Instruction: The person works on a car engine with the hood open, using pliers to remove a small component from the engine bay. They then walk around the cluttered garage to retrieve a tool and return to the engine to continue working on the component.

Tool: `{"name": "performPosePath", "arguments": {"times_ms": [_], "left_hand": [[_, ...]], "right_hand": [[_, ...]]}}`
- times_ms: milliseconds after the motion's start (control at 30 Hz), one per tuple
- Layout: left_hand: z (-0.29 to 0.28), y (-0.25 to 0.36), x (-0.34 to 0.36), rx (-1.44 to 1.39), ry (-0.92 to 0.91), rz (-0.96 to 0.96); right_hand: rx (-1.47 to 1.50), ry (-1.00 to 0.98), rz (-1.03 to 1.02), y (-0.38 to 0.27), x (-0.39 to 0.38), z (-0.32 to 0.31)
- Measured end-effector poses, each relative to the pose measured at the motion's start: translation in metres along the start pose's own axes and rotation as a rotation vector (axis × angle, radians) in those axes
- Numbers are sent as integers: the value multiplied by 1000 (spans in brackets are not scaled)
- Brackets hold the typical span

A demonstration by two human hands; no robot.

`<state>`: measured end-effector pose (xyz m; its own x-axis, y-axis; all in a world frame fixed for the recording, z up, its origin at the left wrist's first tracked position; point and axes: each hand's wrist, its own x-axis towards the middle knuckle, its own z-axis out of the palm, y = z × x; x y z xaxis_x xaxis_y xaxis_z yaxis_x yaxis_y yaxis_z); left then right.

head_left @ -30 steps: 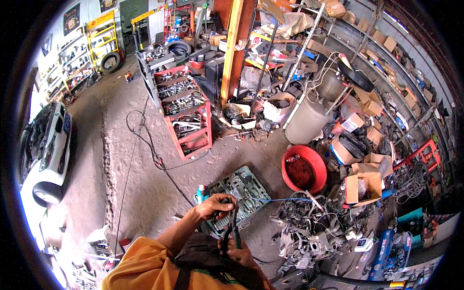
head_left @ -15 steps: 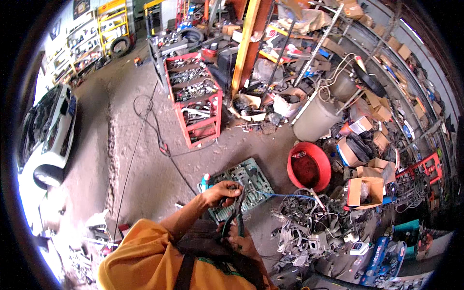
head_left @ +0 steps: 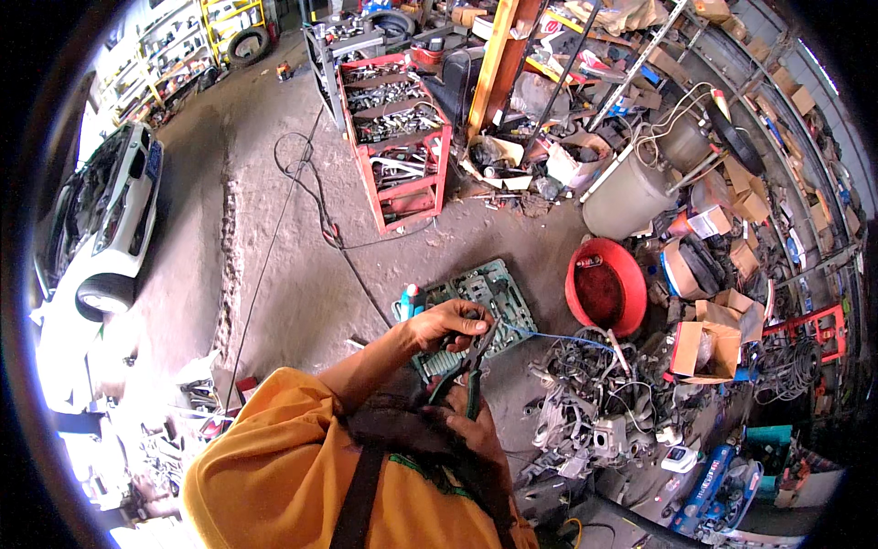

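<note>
My right hand (head_left: 468, 426) is closed round the dark green handles of a pair of pliers (head_left: 474, 377), which point up and away from me. At the pliers' jaws, my left hand (head_left: 448, 327) is pinched, thumb and fingers together. Whatever small thing it holds is too small to make out. Beyond both hands an open green tool case (head_left: 508, 285) with several sockets and tools lies on the floor, partly hidden by my left hand. A thin blue line (head_left: 558, 337) runs rightward from near my left fingertips; I cannot tell whether they touch it.
A teal bottle (head_left: 410, 302) stands by the case's left side. To the right are a red tub (head_left: 631, 295) and a heap of metal parts (head_left: 585, 412). Farther off is a red tool cart (head_left: 401, 197). A dark cable (head_left: 352, 265) crosses the floor; a white car (head_left: 105, 229) stands left.
The view has shifted, so the surroundings sit farther right and higher in the picture. Both hands stay together at the pliers, with the left hand still by the jaws.
</note>
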<state>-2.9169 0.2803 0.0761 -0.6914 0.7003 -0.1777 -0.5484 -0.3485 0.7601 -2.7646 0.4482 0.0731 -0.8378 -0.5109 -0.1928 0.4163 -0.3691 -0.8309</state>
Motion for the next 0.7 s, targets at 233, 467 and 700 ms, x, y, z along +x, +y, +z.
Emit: {"name": "performPosePath", "arguments": {"times_ms": [233, 467, 700], "left_hand": [[-5, 18, 2, -193, 86, 134], [-2, 40, -1, -569, 150, 402], [0, 37, -8, -655, -34, 376]], "right_hand": [[163, -19, -76, 11, -2, 1], [185, -28, -130, -4, -9, 11], [170, -95, -173, -22, -11, 19]]}}
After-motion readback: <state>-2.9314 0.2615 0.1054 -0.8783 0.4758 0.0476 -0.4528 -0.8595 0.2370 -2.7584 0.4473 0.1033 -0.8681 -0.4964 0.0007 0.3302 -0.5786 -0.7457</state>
